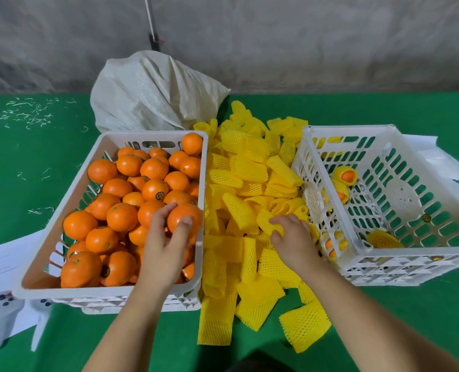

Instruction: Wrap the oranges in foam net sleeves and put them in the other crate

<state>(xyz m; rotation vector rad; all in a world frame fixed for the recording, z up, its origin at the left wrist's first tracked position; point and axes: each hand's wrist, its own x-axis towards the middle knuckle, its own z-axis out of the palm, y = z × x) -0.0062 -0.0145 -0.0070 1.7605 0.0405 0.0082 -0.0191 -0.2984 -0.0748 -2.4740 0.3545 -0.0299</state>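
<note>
- My left hand (pixel 166 245) has its fingers (pixel 169 209) and thumb curled round a round orange fruit (pixel 184 218) at the near right side of the full crate, gripping it where it lies on top of the heap.
- My right hand (pixel 294 240) pinches a yellow foam net sleeve (pixel 265 221), fingers curled into the mesh, at the middle of the loose pile.
- That pile of yellow foam net sleeves (pixel 252 183) lies on the worktop between the two crates, spreading toward me.
- The white slotted plastic crate on the left (pixel 62 210) is heaped with bare oranges (pixel 121 200), several bearing small round stickers.
- The white slotted plastic crate on the right (pixel 330 157) holds a few oranges already wrapped in yellow sleeves (pixel 344 178), lying along its left wall and near corner.
- The green cloth-covered worktop (pixel 384 318) carries both crates, with white paper sheets (pixel 0 264) under them.
- A pale woven sack (pixel 153 95) sits behind the left crate, against a grey wall (pixel 303 36).
</note>
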